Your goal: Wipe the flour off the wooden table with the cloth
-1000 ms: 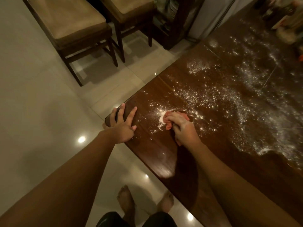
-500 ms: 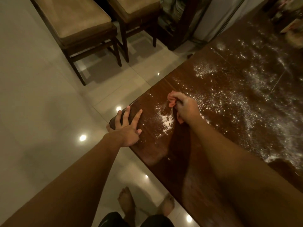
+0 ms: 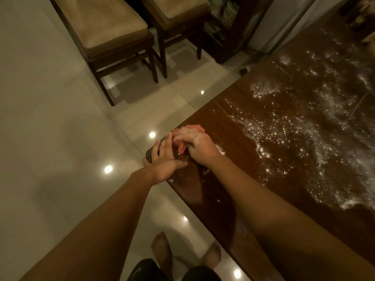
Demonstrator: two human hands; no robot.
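**Cloth brought to the table corner, beside the left hand**

At the bottom of the view, two bare feet (image 3: pixel 162 248) stand on the glossy tiled floor (image 3: pixel 50 118), close to the near edge of the wooden table (image 3: pixel 213 199). The left hand (image 3: pixel 165 159) stays where it was half a second ago, on the rounded corner of the table, with its fingers straight and lying flat on the wood. The right hand (image 3: pixel 199 146) has moved: before, it was farther along the table and apart from the left hand, and now it is at the corner, just beside the left fingers. Its fingers are curled tightly round the pink cloth (image 3: pixel 179 141), which is bunched at the table edge. The small white heap that lay between the hands is no longer seen there. Behind the hands, flour (image 3: pixel 294 134) covers the table in a wide scattered band. Farther away, two cushioned chairs (image 3: pixel 109 27) stand on the floor.
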